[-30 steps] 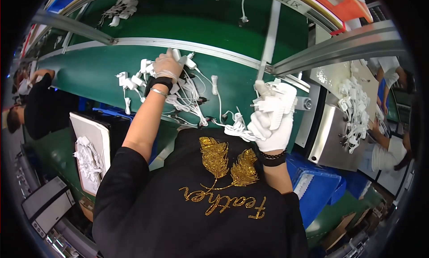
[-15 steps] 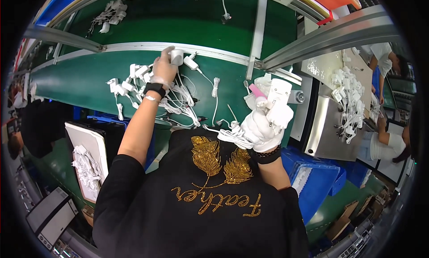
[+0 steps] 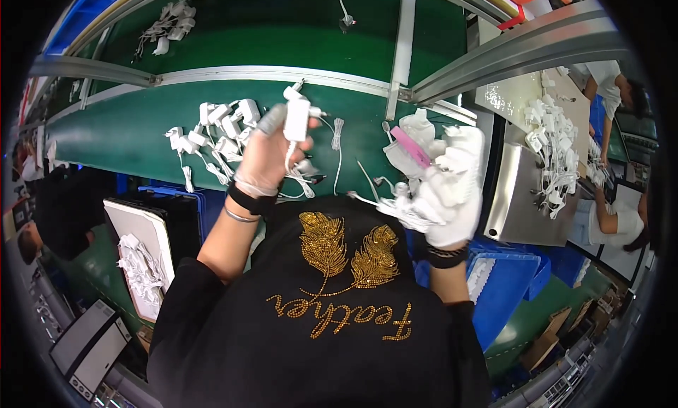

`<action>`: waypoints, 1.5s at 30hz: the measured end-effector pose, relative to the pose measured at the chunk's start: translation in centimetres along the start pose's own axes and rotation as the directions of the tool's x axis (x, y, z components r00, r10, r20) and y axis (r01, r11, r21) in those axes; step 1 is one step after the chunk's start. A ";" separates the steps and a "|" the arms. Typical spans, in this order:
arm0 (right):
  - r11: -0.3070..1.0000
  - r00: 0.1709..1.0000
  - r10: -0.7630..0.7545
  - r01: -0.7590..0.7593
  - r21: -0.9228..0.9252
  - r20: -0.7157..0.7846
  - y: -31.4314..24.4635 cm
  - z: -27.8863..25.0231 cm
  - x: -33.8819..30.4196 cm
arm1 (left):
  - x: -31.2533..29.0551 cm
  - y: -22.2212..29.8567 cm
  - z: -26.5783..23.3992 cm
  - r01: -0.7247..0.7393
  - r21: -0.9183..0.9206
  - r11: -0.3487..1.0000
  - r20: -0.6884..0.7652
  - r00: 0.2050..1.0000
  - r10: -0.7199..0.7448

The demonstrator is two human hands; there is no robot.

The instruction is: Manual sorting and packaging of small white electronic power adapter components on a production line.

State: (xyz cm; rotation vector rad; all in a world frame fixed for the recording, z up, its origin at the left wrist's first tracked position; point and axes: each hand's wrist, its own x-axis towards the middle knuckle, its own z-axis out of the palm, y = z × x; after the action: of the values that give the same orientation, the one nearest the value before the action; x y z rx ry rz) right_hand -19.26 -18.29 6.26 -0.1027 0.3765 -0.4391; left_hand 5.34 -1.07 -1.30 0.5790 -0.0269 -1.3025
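A white power adapter (image 3: 296,120) is in my left hand (image 3: 265,152), gripped between thumb and fingers, its cord running down past the palm. Just left of that hand, several white adapters (image 3: 227,122) with bundled cords lie in a loose heap on the green bench. My right hand (image 3: 455,189), in a white glove, is closed around a bundled white cord (image 3: 409,209). Glove and cord blend together, so I cannot make out whether an adapter is in it too. A pink strip (image 3: 411,147) lies beside the gloved fingers, over a crumpled white item (image 3: 418,127).
A metal rail (image 3: 268,75) crosses behind the heap, and an upright post (image 3: 401,55) meets it. More adapters (image 3: 547,150) are piled on the right-hand table near other people. Blue bins (image 3: 501,281) stand at lower right, a tray of cords (image 3: 141,267) at lower left.
My left hand has drawn back toward me from the rail with an adapter in it. My right hand has moved slightly right and turned; the adapter face seen in it before is out of sight.
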 end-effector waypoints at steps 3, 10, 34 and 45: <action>0.974 0.999 -0.013 0.023 -0.226 0.044 -5.2 1.4 -1.4 | -1.0 -1.2 -0.3 0.014 0.058 0.998 -0.077 0.997 -0.010; -0.128 0.614 -0.781 0.014 -0.992 0.110 -24.2 0.5 -7.0 | -1.9 -1.7 -0.5 -0.019 0.215 0.976 -0.223 0.972 0.068; -0.732 0.981 0.146 0.195 -0.653 0.130 15.0 -6.4 26.0 | -6.2 -1.7 6.0 -0.329 0.451 0.829 -0.027 0.924 0.382; 0.291 0.991 0.134 -0.052 -0.955 -0.013 11.6 -5.1 18.4 | -5.8 -2.2 4.1 -0.324 0.465 0.824 -0.080 0.911 0.404</action>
State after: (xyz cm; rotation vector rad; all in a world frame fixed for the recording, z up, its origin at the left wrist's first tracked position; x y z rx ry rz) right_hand -1.17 -15.93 -6.68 -1.3177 0.5387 -0.0140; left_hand 0.27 2.30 3.07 1.0271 -0.2852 -0.8596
